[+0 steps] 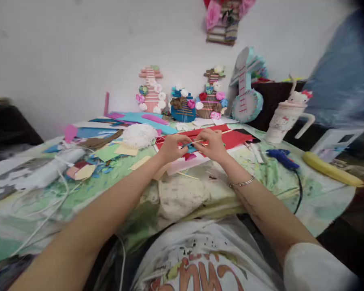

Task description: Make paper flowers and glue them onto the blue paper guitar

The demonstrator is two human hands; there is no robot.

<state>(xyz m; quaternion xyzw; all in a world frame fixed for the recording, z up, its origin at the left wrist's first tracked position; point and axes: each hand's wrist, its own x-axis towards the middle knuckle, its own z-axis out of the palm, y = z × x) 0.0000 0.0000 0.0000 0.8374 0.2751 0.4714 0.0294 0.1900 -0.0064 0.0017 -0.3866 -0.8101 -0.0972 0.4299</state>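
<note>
Just above the front of the work area, my left hand [172, 147] pinches a small piece of blue paper [190, 148] between thumb and fingers. A thin pale stick [197, 142] lies along the top of the paper, and my right hand [211, 144] has its fingertips closed on it. The two hands almost meet, so part of the paper and stick is hidden. Beneath them are red paper sheets [237, 139], a pink scrap [189, 157] and a white sheet [182, 167].
To the left are a ball of white string [139, 135], coloured paper scraps [107, 152] and a white cable [63, 190]. On the right lie a blue glue gun [283, 158], a banana [330, 169] and a handled tumbler [283, 121]. Flower-decorated instrument models [183, 107] stand behind.
</note>
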